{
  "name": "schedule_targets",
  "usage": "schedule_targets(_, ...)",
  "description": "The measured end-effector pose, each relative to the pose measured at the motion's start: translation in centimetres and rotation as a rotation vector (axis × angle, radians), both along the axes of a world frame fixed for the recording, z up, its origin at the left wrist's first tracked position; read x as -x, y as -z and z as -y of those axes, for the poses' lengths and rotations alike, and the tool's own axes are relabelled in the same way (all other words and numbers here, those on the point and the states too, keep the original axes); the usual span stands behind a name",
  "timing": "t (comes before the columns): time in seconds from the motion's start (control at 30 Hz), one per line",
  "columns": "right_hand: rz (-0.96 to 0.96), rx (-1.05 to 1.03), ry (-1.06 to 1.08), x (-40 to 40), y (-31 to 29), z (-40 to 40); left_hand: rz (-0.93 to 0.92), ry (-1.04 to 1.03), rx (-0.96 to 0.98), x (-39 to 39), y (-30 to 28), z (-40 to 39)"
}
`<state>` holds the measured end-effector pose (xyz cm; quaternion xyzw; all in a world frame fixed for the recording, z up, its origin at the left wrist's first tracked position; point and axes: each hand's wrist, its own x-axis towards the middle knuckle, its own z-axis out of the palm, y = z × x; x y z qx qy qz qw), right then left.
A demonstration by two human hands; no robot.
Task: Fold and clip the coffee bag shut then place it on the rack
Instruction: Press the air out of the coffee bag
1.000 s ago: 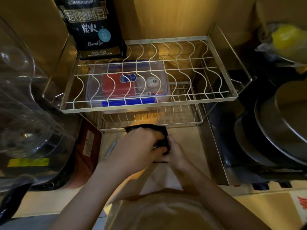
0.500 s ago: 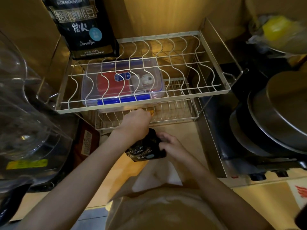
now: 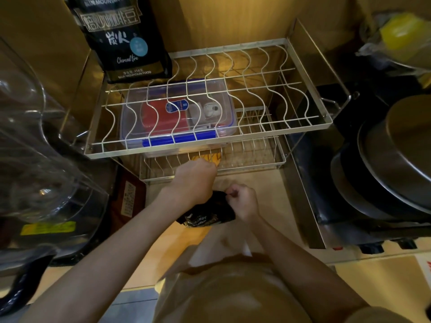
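A small black coffee bag [image 3: 210,214] with pale lettering rests on the wooden counter in front of the two-tier wire rack [image 3: 303,127]. My right hand [image 3: 242,201] pinches the bag's folded top edge. My left hand [image 3: 196,180] is fisted just above the bag, reaching to the lower shelf where a yellow object [image 3: 215,158] lies at its fingertips; whether it grips that object is hidden. A large black coffee bag [image 3: 126,40] stands upright on the upper shelf's back left corner.
A clear lidded box [image 3: 177,117] with red and blue contents lies under the upper shelf. A clear plastic jug [image 3: 39,159] stands at left, a brown packet [image 3: 128,199] beside it. Stacked dark pans [image 3: 384,173] sit on a stove at right.
Both hands were clasped on the bag's top. My left hand has let go and moved up to the lower shelf; the bag's front has tipped into view under my right hand.
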<state>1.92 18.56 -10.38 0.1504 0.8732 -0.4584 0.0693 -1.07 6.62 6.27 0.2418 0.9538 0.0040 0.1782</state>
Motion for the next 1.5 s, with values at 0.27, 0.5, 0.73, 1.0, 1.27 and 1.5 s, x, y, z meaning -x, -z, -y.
schedule_targets(0.27,0.063,0.152,0.025,-0.1,0.3,-1.6,0.08,-0.029,-0.053,1.9,0.6,0.4)
schedule_targets(0.5,0.028,0.0,-0.281,-3.3,0.5,-2.5,0.195,0.041,-0.08,3.6,0.2,0.1)
schedule_targets(0.73,-0.082,-0.081,-0.206,-2.4,0.3,-1.4,0.09,0.269,0.202,2.0,-1.0,-1.4)
schedule_targets(1.0,-0.148,-0.019,-0.194,-3.1,0.7,-1.5,0.069,0.414,0.232,1.8,-0.8,-2.4)
schedule_targets(1.27,0.022,-0.058,-0.253,-2.1,-0.8,-2.3,0.061,0.414,0.236,2.6,-0.5,-3.2)
schedule_targets(1.5,0.012,0.464,-0.353,-0.6,-6.5,-1.1,0.074,0.381,0.026,2.5,-0.9,-3.1)
